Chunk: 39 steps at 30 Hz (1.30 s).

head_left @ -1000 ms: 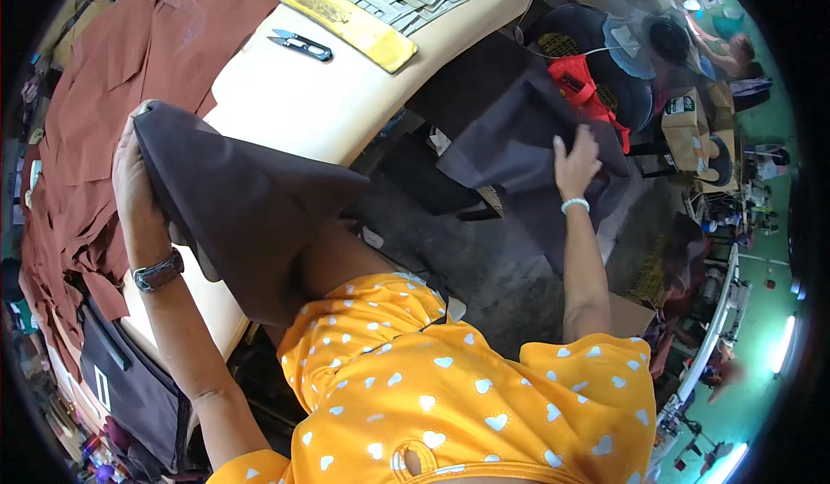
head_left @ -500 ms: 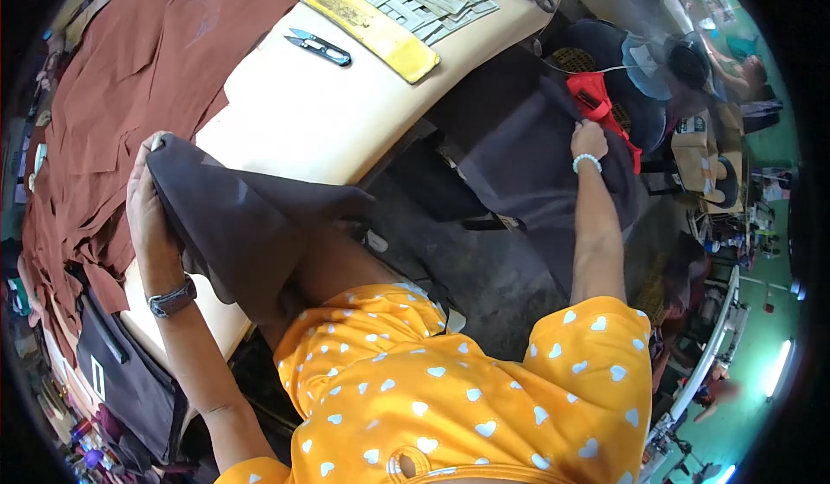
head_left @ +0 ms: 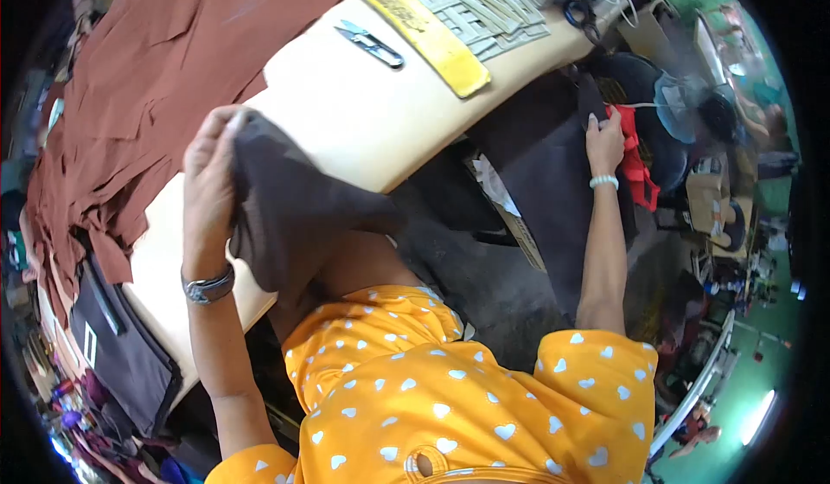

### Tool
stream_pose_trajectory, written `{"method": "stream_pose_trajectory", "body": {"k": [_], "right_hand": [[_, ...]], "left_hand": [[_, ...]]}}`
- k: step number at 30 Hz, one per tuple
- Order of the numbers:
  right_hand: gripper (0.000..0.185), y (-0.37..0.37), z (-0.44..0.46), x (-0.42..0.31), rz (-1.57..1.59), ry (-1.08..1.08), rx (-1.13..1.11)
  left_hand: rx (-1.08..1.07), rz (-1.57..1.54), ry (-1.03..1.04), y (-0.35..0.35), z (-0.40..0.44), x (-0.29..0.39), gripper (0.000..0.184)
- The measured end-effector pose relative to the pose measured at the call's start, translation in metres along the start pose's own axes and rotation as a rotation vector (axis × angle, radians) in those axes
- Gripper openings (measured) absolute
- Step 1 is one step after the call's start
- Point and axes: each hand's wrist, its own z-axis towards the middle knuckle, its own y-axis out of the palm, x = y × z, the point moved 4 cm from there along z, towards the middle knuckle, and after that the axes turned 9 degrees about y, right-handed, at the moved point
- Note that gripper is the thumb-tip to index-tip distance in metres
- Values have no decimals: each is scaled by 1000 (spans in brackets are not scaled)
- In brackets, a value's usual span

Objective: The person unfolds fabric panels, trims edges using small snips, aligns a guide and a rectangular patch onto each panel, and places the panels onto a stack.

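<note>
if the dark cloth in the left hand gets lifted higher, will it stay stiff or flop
The dark cloth will probably flop: it bends into soft folds below the left hand and drapes across the leg. It's likely light for its size, since it looks thin.

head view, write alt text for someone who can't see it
Seen from above, the left hand holds up dark cloth, while the right hand touches more dark cloth near a red item. On the pale table lie brown cloth, small snips and a yellow strip.
</note>
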Motion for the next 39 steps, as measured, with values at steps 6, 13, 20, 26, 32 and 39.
{"method": "stream_pose_trajectory", "body": {"k": [6, 13, 20, 26, 32, 39], "right_hand": [[45, -113, -170, -226, 989, -746, -491], [39, -113, -230, -334, 1109, -791, -1345], [57, -143, -262, -370, 1171, -886, -770], [39, -131, -267, -368, 795, -871, -577], [53, -124, -250, -363, 729, -1139, -1011], [40, -142, -273, -410, 1072, -866, -1641]], "left_hand": [[-341, 504, 355, 57, -4, 47, 10], [-243, 773, 587, 16, -8, 114, 10], [-130, 800, 754, -22, -8, 118, 12], [-46, 909, 788, -47, -7, 147, 13], [-137, 784, 528, -99, -7, 149, 13], [-332, 609, 565, -82, 1, 138, 12]]}}
